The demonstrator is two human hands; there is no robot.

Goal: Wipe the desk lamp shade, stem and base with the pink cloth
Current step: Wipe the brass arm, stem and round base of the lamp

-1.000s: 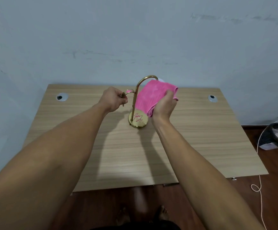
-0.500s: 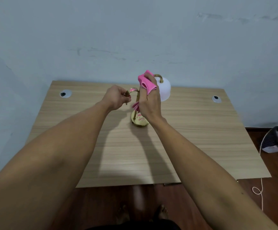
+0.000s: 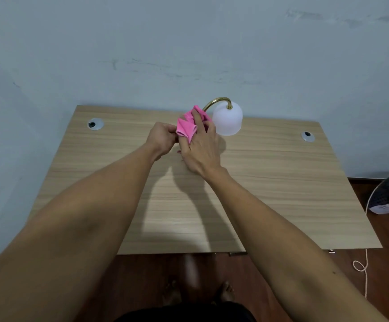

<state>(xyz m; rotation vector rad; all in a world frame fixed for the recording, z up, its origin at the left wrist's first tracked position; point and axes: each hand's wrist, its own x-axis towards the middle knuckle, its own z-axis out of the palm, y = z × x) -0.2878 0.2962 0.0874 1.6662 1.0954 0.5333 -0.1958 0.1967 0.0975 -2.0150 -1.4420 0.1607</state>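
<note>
The right hand (image 3: 200,147) is clamping the pink cloth (image 3: 190,125) around the lamp's gold stem (image 3: 216,102), just beside the white shade (image 3: 227,119). The left hand (image 3: 162,138) is gripping closed beside it, above the surface (image 3: 281,182).

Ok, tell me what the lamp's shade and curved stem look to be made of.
Shade: frosted white, matte, faintly translucent; glass or plastic, which one cannot be told. Stem: metal by the look, polished brass or gold finish with bright glints along the curve.
</note>
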